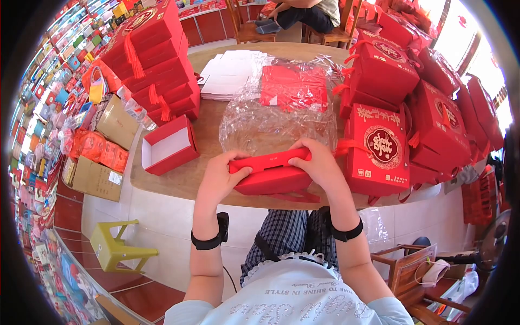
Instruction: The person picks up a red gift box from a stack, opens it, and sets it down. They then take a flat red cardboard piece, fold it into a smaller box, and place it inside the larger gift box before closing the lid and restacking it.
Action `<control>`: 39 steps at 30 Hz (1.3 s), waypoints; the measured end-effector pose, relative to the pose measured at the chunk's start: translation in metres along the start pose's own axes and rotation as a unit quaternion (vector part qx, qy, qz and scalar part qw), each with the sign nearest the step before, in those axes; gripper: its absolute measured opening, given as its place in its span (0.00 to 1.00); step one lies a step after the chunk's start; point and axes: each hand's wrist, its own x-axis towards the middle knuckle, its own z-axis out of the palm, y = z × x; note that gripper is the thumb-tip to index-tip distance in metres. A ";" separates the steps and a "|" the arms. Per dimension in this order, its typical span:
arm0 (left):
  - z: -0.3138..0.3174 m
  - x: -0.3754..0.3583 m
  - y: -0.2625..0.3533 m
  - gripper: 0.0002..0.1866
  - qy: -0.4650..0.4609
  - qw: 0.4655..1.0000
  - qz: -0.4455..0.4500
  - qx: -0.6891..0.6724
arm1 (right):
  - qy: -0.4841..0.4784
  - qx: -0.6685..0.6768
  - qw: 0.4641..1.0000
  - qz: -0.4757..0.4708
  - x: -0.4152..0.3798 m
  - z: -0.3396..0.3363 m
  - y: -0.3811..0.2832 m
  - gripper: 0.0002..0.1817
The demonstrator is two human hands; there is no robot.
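Note:
Between my two hands is a red gift box (273,181), held near the front edge of the wooden table. My left hand (226,170) grips its left end, thumb on the near face and fingers behind. At the right end my right hand (314,162) has the same hold, thumb pressed near a dark slot along the top. A red ribbon hangs below the box. Just beyond lies crumpled clear plastic wrapping (244,124) with red folded pieces (295,86) in it. An open red box with a white inside (170,145) stands to the left.
Stacked red boxes with tassels (162,70) rise at the back left. More red gift boxes (379,146) crowd the right side. White card sheets (233,73) lie at the back of the table (211,189). A green stool (119,246) is on the floor; a person (303,16) sits beyond.

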 end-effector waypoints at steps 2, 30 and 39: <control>-0.001 -0.001 -0.002 0.14 -0.002 1.000 0.008 -0.007 | -0.027 -0.010 1.000 0.008 0.000 -0.003 -0.005 0.12; -0.011 -0.055 0.006 0.34 0.215 0.933 -0.034 -0.288 | 0.261 0.278 0.909 -0.171 -0.049 0.029 -0.019 0.10; 0.033 -0.063 -0.016 0.28 0.149 0.835 -0.149 -0.509 | -0.135 0.095 0.971 -0.173 -0.069 0.016 -0.044 0.19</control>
